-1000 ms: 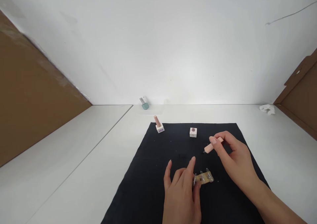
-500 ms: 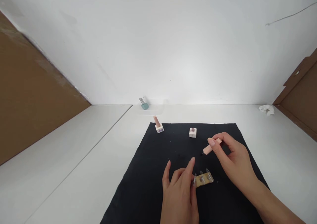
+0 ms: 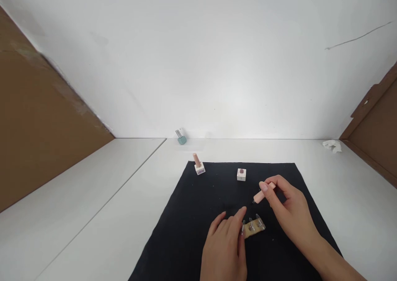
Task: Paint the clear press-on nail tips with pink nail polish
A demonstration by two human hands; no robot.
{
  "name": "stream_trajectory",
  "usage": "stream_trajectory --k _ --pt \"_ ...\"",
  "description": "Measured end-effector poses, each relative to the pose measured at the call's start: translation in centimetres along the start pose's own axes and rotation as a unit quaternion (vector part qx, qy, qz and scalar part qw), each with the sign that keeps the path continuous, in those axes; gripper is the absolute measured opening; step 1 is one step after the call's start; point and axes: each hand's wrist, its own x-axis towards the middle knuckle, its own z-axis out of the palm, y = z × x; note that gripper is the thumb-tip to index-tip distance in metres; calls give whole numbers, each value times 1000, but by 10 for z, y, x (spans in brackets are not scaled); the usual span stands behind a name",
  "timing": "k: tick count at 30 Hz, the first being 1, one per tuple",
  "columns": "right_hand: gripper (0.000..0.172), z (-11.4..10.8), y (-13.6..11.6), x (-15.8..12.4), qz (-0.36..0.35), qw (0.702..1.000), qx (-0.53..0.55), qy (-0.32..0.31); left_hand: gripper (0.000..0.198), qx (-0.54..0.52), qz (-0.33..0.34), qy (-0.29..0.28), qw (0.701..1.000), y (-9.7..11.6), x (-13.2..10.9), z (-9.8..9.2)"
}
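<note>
My right hand (image 3: pixel 290 206) pinches a nail polish brush by its pale pink cap (image 3: pixel 259 196). The dark bristle end points down and left, above the black cloth. Beside it, my left hand (image 3: pixel 225 241) grips the left end of a tan strip (image 3: pixel 253 229) between thumb and index finger. Several clear false nail tips stand up on the strip, and the hand hides its left end. An uncapped white square nail polish bottle (image 3: pixel 241 174) stands farther back. To its left is a similar bottle (image 3: pixel 200 168), its pink cap on.
Black cloth (image 3: pixel 186 214) covers the middle of the white table (image 3: pixel 102 219). A teal nail polish bottle (image 3: pixel 181 140) is at the back by the white wall. Crumpled white tissue (image 3: pixel 332 145) lies at the back right. Brown cardboard panels (image 3: pixel 40 123) flank both sides.
The camera view has tilted up slightly, so the objects sit lower. The fingers of my left hand have drawn closer together. The brush stays in my right hand, close to the strip.
</note>
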Motion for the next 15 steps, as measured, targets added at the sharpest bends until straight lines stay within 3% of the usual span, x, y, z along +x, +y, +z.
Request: stream_trajectory --k 8,15 --pt "32 3 0 -2 9 1000 3 -22 48 19 4 45 999 6 4 3" --pt "38 1 -4 -3 37 998 46 23 41 -89 -99 148 980 12 -4 -12"
